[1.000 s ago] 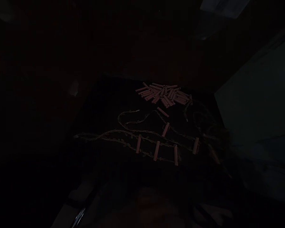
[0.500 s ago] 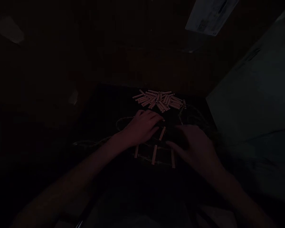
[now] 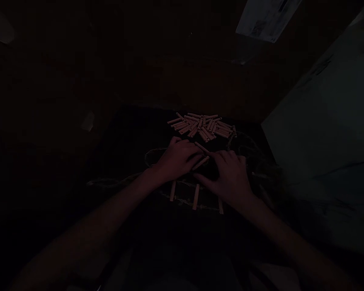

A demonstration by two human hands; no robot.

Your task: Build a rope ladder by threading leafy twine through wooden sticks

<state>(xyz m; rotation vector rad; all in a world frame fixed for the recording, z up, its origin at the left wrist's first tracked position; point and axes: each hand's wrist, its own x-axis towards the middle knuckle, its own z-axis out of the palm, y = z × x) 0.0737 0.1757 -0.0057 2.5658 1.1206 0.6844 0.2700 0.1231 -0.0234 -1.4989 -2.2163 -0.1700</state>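
A pale stick seemingly lies between the left hand and right hand.

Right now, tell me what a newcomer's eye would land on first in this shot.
In the dim view, a heap of pale wooden sticks stands out at centre. Just below it, the left hand and right hand work close together, with more sticks lying like ladder rungs across twine beneath them. A pale printed sheet shows at top right.

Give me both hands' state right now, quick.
Left hand: curled, palm down, fingertips beside a wooden rung; cannot tell if gripping it.
Right hand: open, fingers spread, palm down; nothing visibly held.
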